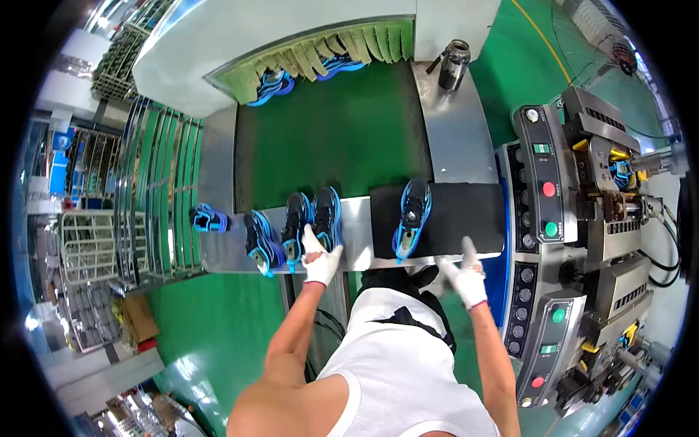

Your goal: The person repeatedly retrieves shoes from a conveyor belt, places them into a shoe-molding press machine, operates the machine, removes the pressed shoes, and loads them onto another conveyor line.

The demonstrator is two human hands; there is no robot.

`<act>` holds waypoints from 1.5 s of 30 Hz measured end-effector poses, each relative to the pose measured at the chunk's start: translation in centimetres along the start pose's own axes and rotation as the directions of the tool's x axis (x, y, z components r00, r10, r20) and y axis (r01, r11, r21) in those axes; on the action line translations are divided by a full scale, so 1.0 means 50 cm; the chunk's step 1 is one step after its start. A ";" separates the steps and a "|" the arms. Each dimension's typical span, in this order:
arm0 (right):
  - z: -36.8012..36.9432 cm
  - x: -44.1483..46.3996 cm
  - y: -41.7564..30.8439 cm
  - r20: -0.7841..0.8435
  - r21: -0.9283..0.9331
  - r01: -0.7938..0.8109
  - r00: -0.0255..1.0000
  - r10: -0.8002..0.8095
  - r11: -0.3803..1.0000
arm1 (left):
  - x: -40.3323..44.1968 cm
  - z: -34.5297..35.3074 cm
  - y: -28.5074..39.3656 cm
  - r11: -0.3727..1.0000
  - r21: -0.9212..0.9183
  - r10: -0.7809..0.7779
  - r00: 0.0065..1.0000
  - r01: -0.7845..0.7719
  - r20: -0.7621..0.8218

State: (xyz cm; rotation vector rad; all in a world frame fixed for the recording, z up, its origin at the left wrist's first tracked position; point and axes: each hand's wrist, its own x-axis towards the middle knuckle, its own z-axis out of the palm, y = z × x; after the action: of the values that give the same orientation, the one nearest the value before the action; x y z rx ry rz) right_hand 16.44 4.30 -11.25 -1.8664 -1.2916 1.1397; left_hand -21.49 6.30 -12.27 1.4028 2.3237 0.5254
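My left hand [320,256], in a white glove, is at the near end of a black and blue shoe [328,217], its fingers apart. Two similar shoes, one [297,226] right beside it and another [263,242] farther left, lie on the metal ledge [357,231]. On the black mat [466,218] lies a single black and blue shoe [413,218]. My right hand [467,275], also gloved, is over the mat's near edge with thumb and fingers spread, holding nothing.
A green conveyor belt [331,138] runs under a fringed curtain [320,54] with blue-soled shoes beneath. A small blue and black item [210,218] lies at the ledge's left end. A dark flask [454,65] stands at the back right. Button panels [545,175] line the right; a rack [164,189] stands left.
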 end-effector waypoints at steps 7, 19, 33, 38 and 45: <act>0.372 0.133 -0.073 -0.390 -0.032 -0.190 0.906 0.163 0.981 | 0.086 0.012 -0.091 0.977 -0.173 -0.086 0.975 0.123 0.205; 0.208 -0.056 -0.246 -0.120 0.836 -0.204 0.838 0.532 0.510 | 0.198 -0.104 0.078 0.983 -0.173 0.137 0.844 -0.053 0.519; 0.196 -0.650 -0.315 -0.359 0.806 0.557 0.188 0.914 0.202 | -0.268 -0.094 0.402 0.472 -0.614 0.648 -0.224 -0.633 0.728; 0.326 -0.903 -0.171 -0.491 0.499 0.539 -0.469 0.734 0.679 | -0.648 -0.165 0.428 0.286 -0.757 0.380 -0.656 -0.587 0.652; 0.325 -1.285 -0.207 0.023 0.734 0.232 -0.947 0.319 0.638 | -1.229 -0.230 0.360 -0.077 -0.990 0.186 -0.978 -0.114 0.098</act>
State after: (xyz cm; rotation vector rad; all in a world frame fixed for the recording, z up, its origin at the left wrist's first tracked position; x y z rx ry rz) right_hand -12.76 -52.15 10.11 -1.4555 1.4865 -1.0632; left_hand 12.99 -42.18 14.09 1.9212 -1.0182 -0.3860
